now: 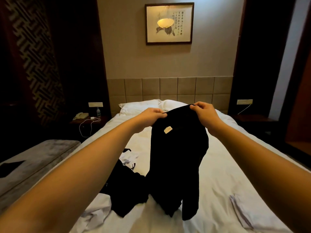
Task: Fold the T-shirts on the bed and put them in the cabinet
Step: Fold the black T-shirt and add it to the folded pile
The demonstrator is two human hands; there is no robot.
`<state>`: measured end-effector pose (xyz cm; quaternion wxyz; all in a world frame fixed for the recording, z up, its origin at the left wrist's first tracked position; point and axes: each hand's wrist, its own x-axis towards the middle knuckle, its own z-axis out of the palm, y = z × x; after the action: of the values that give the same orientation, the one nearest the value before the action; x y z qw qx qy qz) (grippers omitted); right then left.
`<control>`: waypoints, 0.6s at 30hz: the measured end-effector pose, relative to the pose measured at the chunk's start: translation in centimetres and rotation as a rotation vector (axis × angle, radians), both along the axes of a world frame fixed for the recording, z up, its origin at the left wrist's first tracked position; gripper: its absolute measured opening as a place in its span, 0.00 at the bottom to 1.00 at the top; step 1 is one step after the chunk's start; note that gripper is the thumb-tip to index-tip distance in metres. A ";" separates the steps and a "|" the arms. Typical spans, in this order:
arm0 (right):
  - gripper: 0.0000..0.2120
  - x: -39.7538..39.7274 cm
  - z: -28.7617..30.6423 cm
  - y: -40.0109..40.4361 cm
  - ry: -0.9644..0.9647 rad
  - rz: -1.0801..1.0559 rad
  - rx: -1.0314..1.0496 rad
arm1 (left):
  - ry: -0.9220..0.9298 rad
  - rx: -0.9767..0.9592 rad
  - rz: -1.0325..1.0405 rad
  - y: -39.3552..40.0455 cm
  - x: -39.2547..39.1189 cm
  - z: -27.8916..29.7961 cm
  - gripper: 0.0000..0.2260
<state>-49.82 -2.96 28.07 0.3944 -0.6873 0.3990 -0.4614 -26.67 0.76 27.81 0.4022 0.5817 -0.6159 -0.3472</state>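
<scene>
Because the black T-shirt [178, 158] hangs as one dark mass, I can't make out its sleeves or which side faces me; only a pale label [167, 129] shows near the collar. My left hand [154, 115] and right hand [202, 111] each pinch the top edge with curled fingers, arms stretched forward, holding it up over the bed [227, 165] with its hem touching the sheet. Another dark garment [127, 187], possibly a second shirt, lies crumpled just left. Folded white cloth [242, 211] sits near the right edge. Pillows [139, 105], a padded headboard [168, 89] and a framed picture [169, 23] lie beyond.
</scene>
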 end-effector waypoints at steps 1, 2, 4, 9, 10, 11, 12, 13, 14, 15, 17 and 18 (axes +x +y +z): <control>0.09 0.0 -0.3 0.1 0.023 -0.001 0.017 | -0.063 0.034 -0.021 0.3 0.0 -0.5 0.08; 0.09 0.1 -0.7 0.2 0.068 0.011 0.033 | -0.094 0.059 -0.034 0.6 -0.1 -0.9 0.08; 0.09 0.5 -1.3 0.5 0.187 0.068 0.078 | -0.076 0.080 -0.040 0.8 -0.3 -1.7 0.07; 0.10 1.6 -3.3 0.7 0.327 0.337 0.215 | -0.081 0.103 -0.056 0.8 -0.9 -3.2 0.07; 0.11 1.8 -3.8 0.7 0.382 0.364 0.204 | -0.088 0.109 -0.054 0.9 -1.0 -3.5 0.07; 0.12 1.9 -4.3 0.7 0.429 0.370 0.182 | -0.088 0.117 -0.054 1.1 -1.2 -3.6 0.06; 0.11 2.0 -4.8 0.6 0.452 0.360 0.153 | -0.088 0.125 -0.056 1.2 -1.2 -3.7 0.06; 0.09 2.1 -5.3 0.5 0.446 0.343 0.131 | -0.088 0.129 -0.056 1.3 -1.2 -3.9 0.06; 0.07 2.2 -5.7 0.4 0.416 0.319 0.121 | -0.088 0.126 -0.047 1.3 -1.0 -4.0 0.05; 0.06 2.3 -6.0 0.3 0.373 0.285 0.116 | -0.095 0.110 -0.026 1.3 -0.7 -4.2 0.04; 0.07 2.4 -6.5 0.1 0.297 0.199 0.095 | -0.174 0.037 0.060 1.0 0.1 -4.7 0.03; 0.07 2.5 -6.6 0.0 0.285 0.165 0.080 | -0.249 -0.013 0.120 0.9 0.4 -5.0 0.03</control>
<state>-47.30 -2.94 21.49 0.3975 -0.7599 0.4111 -0.3092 -26.29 1.61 22.83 0.3465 0.6533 -0.6274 -0.2439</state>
